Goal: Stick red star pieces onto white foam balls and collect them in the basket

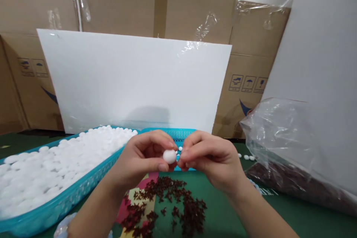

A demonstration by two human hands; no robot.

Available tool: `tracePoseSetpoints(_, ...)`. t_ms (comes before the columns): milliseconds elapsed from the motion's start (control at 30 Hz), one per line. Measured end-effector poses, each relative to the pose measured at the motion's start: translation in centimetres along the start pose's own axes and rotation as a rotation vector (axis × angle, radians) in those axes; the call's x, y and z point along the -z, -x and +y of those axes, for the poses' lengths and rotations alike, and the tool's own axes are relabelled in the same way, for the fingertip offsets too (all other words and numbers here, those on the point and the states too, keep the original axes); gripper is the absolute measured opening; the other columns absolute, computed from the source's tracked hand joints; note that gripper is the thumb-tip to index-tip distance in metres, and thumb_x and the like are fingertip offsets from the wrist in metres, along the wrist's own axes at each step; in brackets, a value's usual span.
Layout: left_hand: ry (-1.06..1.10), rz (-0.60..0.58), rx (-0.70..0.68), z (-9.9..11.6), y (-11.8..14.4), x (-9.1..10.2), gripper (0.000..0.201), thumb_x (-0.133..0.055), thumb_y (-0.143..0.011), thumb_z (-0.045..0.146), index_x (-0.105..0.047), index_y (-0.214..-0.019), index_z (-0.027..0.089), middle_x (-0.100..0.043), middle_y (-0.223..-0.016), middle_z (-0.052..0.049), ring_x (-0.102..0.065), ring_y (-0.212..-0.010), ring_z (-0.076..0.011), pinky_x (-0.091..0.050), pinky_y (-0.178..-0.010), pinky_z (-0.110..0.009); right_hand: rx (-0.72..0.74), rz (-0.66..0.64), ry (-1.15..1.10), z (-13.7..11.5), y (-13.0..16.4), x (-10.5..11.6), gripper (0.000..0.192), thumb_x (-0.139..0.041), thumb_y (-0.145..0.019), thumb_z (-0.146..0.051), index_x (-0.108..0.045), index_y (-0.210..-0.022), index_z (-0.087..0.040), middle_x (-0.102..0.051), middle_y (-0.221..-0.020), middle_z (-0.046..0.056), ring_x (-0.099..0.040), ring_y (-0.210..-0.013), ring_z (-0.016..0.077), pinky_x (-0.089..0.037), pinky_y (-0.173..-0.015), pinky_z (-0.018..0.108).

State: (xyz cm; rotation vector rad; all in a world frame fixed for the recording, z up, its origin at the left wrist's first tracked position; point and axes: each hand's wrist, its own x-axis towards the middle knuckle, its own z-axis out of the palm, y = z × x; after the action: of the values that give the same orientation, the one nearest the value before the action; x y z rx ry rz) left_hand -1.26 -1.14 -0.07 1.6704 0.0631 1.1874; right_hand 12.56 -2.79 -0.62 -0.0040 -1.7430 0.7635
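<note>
A small white ball (169, 156) is pinched between the thumb and fingers of my left hand (149, 152), held above the table. Close to its right side, my right hand (209, 154) has its thumb and fingertips pressed together; what they hold, if anything, is hidden. Below both hands lies a loose scatter of small dark red, star-like pieces (192, 214). At the left, a long blue plastic basket (83, 186) is heaped with many similar white balls (61, 167).
A second blue basket (167, 132) stands behind my hands, partly covered by them. On the right, a clear plastic bag (281, 130) holds a dark red mass. A few white balls (246, 157) lie beside it. A white board (139, 78) leans against cardboard boxes (192, 15).
</note>
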Motion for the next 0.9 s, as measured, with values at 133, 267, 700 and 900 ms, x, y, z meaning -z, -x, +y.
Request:
tracePoseSetpoints(133, -0.055, -0.001, -0.039, 0.3, 0.1, -0.1, 0.018, -0.061, -0.052, 0.010, -0.059, -0.065, 0.022, -0.055, -0.062, 0.004, -0.051, -0.055, -0.0054, -0.044, -0.049, -0.010, -0.059, 0.028, -0.135, 0.1, 0.0, -0.5, 0.033, -0.054, -0.061, -0.007, -0.055, -0.082, -0.033, -0.050, -0.057, -0.006, -0.049, -0.053, 0.0029, -0.043, -0.051, 0.012)
tracePoseSetpoints(267, -0.142, -0.043, -0.100, 0.5, 0.2, -0.1, 0.017, -0.059, -0.055, 0.012, -0.058, -0.069, 0.023, -0.055, -0.066, 0.005, -0.051, -0.059, -0.0051, -0.045, -0.053, -0.011, -0.054, 0.046, -0.176, 0.0, 0.1, -0.7, 0.030, -0.053, -0.063, -0.010, -0.054, -0.083, -0.032, -0.051, -0.060, -0.006, -0.048, -0.054, 0.0033, -0.043, -0.052, 0.012)
tracePoseSetpoints(700, -0.259, -0.068, -0.168, 0.6, 0.4, -0.2, 0.021, -0.058, -0.056, 0.009, -0.056, -0.071, 0.023, -0.053, -0.071, 0.005, -0.049, -0.065, -0.0048, -0.044, -0.056, -0.010, -0.048, 0.140, -0.136, -0.4, 0.5, -1.2, 0.028, -0.052, -0.063, -0.007, -0.053, -0.081, -0.029, -0.051, -0.063, -0.006, -0.049, -0.059, 0.0030, -0.043, -0.056, 0.011)
tracePoseSetpoints(900, -0.273, -0.063, -0.162, 0.6, 0.2, -0.3, 0.019, -0.058, -0.056, 0.009, -0.057, -0.071, 0.022, -0.052, -0.069, 0.004, -0.049, -0.063, -0.0047, -0.043, -0.055, -0.010, -0.079, 0.151, -0.152, -0.3, 0.5, -1.2, 0.030, -0.052, -0.063, -0.006, -0.051, -0.083, -0.028, -0.051, -0.060, -0.006, -0.050, -0.058, 0.0041, -0.045, -0.056, 0.012)
